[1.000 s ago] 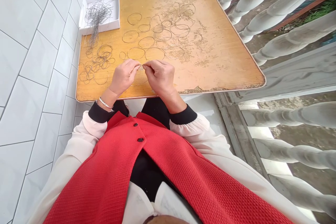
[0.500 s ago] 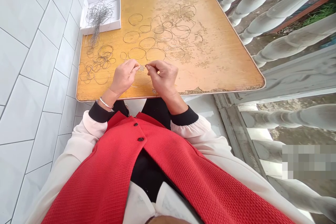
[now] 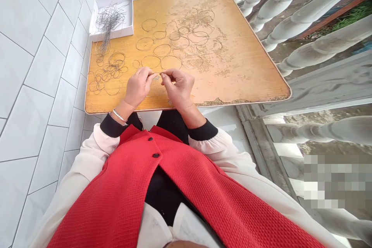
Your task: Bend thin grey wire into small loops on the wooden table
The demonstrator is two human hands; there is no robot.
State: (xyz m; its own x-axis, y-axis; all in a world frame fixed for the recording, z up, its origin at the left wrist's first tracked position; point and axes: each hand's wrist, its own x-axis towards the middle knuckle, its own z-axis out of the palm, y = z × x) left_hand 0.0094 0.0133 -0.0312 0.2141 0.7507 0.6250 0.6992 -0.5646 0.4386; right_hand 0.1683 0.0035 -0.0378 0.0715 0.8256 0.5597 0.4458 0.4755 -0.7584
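Note:
My left hand [image 3: 138, 86] is closed in a pinch, thumb against forefinger, on one end of a thin wire [image 3: 158, 73]. Close beside it, my right hand [image 3: 178, 87] pinches the same wire, its fingertips almost meeting the left ones above the table's near edge. Most of this wire is too fine to follow. Beyond my hands, several wire rings [image 3: 162, 55] of different sizes lie flat, some overlapping. A tangled heap of smaller wire rings [image 3: 116, 62] sits to the left.
The worn wooden table [image 3: 244, 73] has peeling patches and a chipped near edge. At its far left corner stands a shallow white box [image 3: 127, 23] with a bundle of loose wires [image 3: 109, 21] hanging over its front. A tiled wall [image 3: 37, 66] rises left; a white balustrade [image 3: 286, 23] runs along the right.
My fingertips have drawn slightly closer together, the right hand moving a little left. Both hands keep their pinch. The view has shifted slightly.

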